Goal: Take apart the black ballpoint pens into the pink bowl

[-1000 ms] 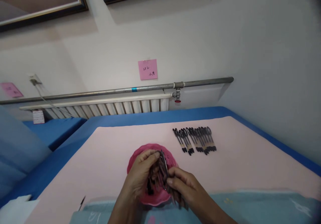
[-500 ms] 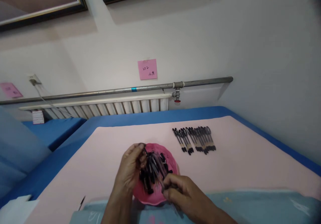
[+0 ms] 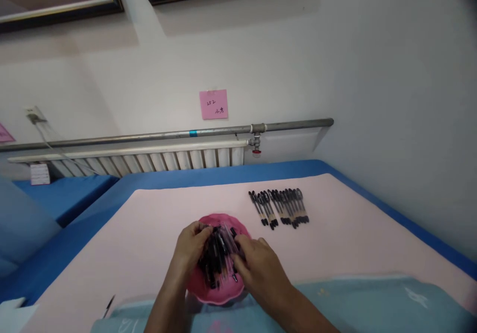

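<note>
A pink scalloped bowl (image 3: 219, 300) holds a heap of black pen caps (image 3: 213, 256) and clear pen barrels (image 3: 228, 238). My left hand (image 3: 192, 247) is over the bowl's left rim, its thumb and fingers pinched at the heap; what lies between them is too dark to make out. From the right, my right hand (image 3: 259, 263) reaches over the rim. Its thumb and fingers close on a clear barrel at the heap's edge, partly hidden by the fingers. Beyond the bowl, to the right, several black-capped pens (image 3: 278, 208) lie side by side.
A pink sheet (image 3: 149, 233) covers the blue-edged table. A light-blue cloth (image 3: 354, 303) lies along the near edge. One thin dark pen part (image 3: 109, 305) rests at the lower left. Behind the table are a white radiator (image 3: 167, 161) and a metal pipe (image 3: 298, 124).
My right hand has moved up and inward from the bowl's near right side to the heap. My left hand stays at the left rim. The whole view has shifted slightly.
</note>
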`<state>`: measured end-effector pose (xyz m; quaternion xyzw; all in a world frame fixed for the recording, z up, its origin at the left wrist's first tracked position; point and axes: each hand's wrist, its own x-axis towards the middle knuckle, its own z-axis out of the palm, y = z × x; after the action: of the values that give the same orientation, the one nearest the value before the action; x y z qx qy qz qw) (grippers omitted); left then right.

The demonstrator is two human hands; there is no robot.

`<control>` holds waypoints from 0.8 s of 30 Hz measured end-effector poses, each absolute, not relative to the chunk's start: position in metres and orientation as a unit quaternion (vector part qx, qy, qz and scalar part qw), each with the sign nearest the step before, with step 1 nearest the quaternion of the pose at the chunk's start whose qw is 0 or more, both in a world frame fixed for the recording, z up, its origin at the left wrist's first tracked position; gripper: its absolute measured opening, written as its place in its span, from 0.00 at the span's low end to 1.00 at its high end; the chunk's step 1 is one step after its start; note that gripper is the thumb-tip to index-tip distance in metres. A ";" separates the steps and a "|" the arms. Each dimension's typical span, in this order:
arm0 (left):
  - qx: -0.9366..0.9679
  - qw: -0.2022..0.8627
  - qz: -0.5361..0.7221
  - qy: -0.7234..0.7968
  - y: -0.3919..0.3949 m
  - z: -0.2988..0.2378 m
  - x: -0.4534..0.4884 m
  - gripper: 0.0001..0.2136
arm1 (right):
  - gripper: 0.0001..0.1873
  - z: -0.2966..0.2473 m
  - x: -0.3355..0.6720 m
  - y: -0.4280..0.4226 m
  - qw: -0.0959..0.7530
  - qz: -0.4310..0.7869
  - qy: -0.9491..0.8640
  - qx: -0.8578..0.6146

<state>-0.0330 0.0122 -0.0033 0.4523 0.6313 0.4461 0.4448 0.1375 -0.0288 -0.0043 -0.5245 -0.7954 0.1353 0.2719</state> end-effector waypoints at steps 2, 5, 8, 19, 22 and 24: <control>0.458 0.434 0.427 0.648 0.014 -0.005 -0.034 0.09 | 0.04 -0.006 0.131 -0.027 0.268 0.097 -0.810 -0.512; 0.465 0.417 0.418 0.660 0.016 -0.002 -0.038 0.07 | 0.03 -0.007 0.129 -0.024 0.279 0.081 -0.815 -0.502; 0.473 0.384 0.415 0.675 0.015 0.004 -0.041 0.06 | 0.07 -0.008 0.146 -0.015 0.288 0.067 -0.791 -0.535; 0.532 0.363 0.366 0.671 0.009 0.008 -0.034 0.08 | 0.09 -0.025 0.190 0.062 0.199 -0.002 -0.748 -0.633; 0.533 0.362 0.365 0.672 0.008 0.008 -0.035 0.08 | 0.10 -0.029 0.185 0.066 0.184 0.021 -0.744 -0.642; 0.532 0.365 0.375 0.666 0.007 0.009 -0.035 0.09 | 0.11 -0.028 0.184 0.065 0.190 0.048 -0.733 -0.651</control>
<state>-0.0346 0.0072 0.0088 0.5322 0.6657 0.3750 0.3647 0.1844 0.0647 -0.0276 -0.6512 -0.7333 0.0476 0.1897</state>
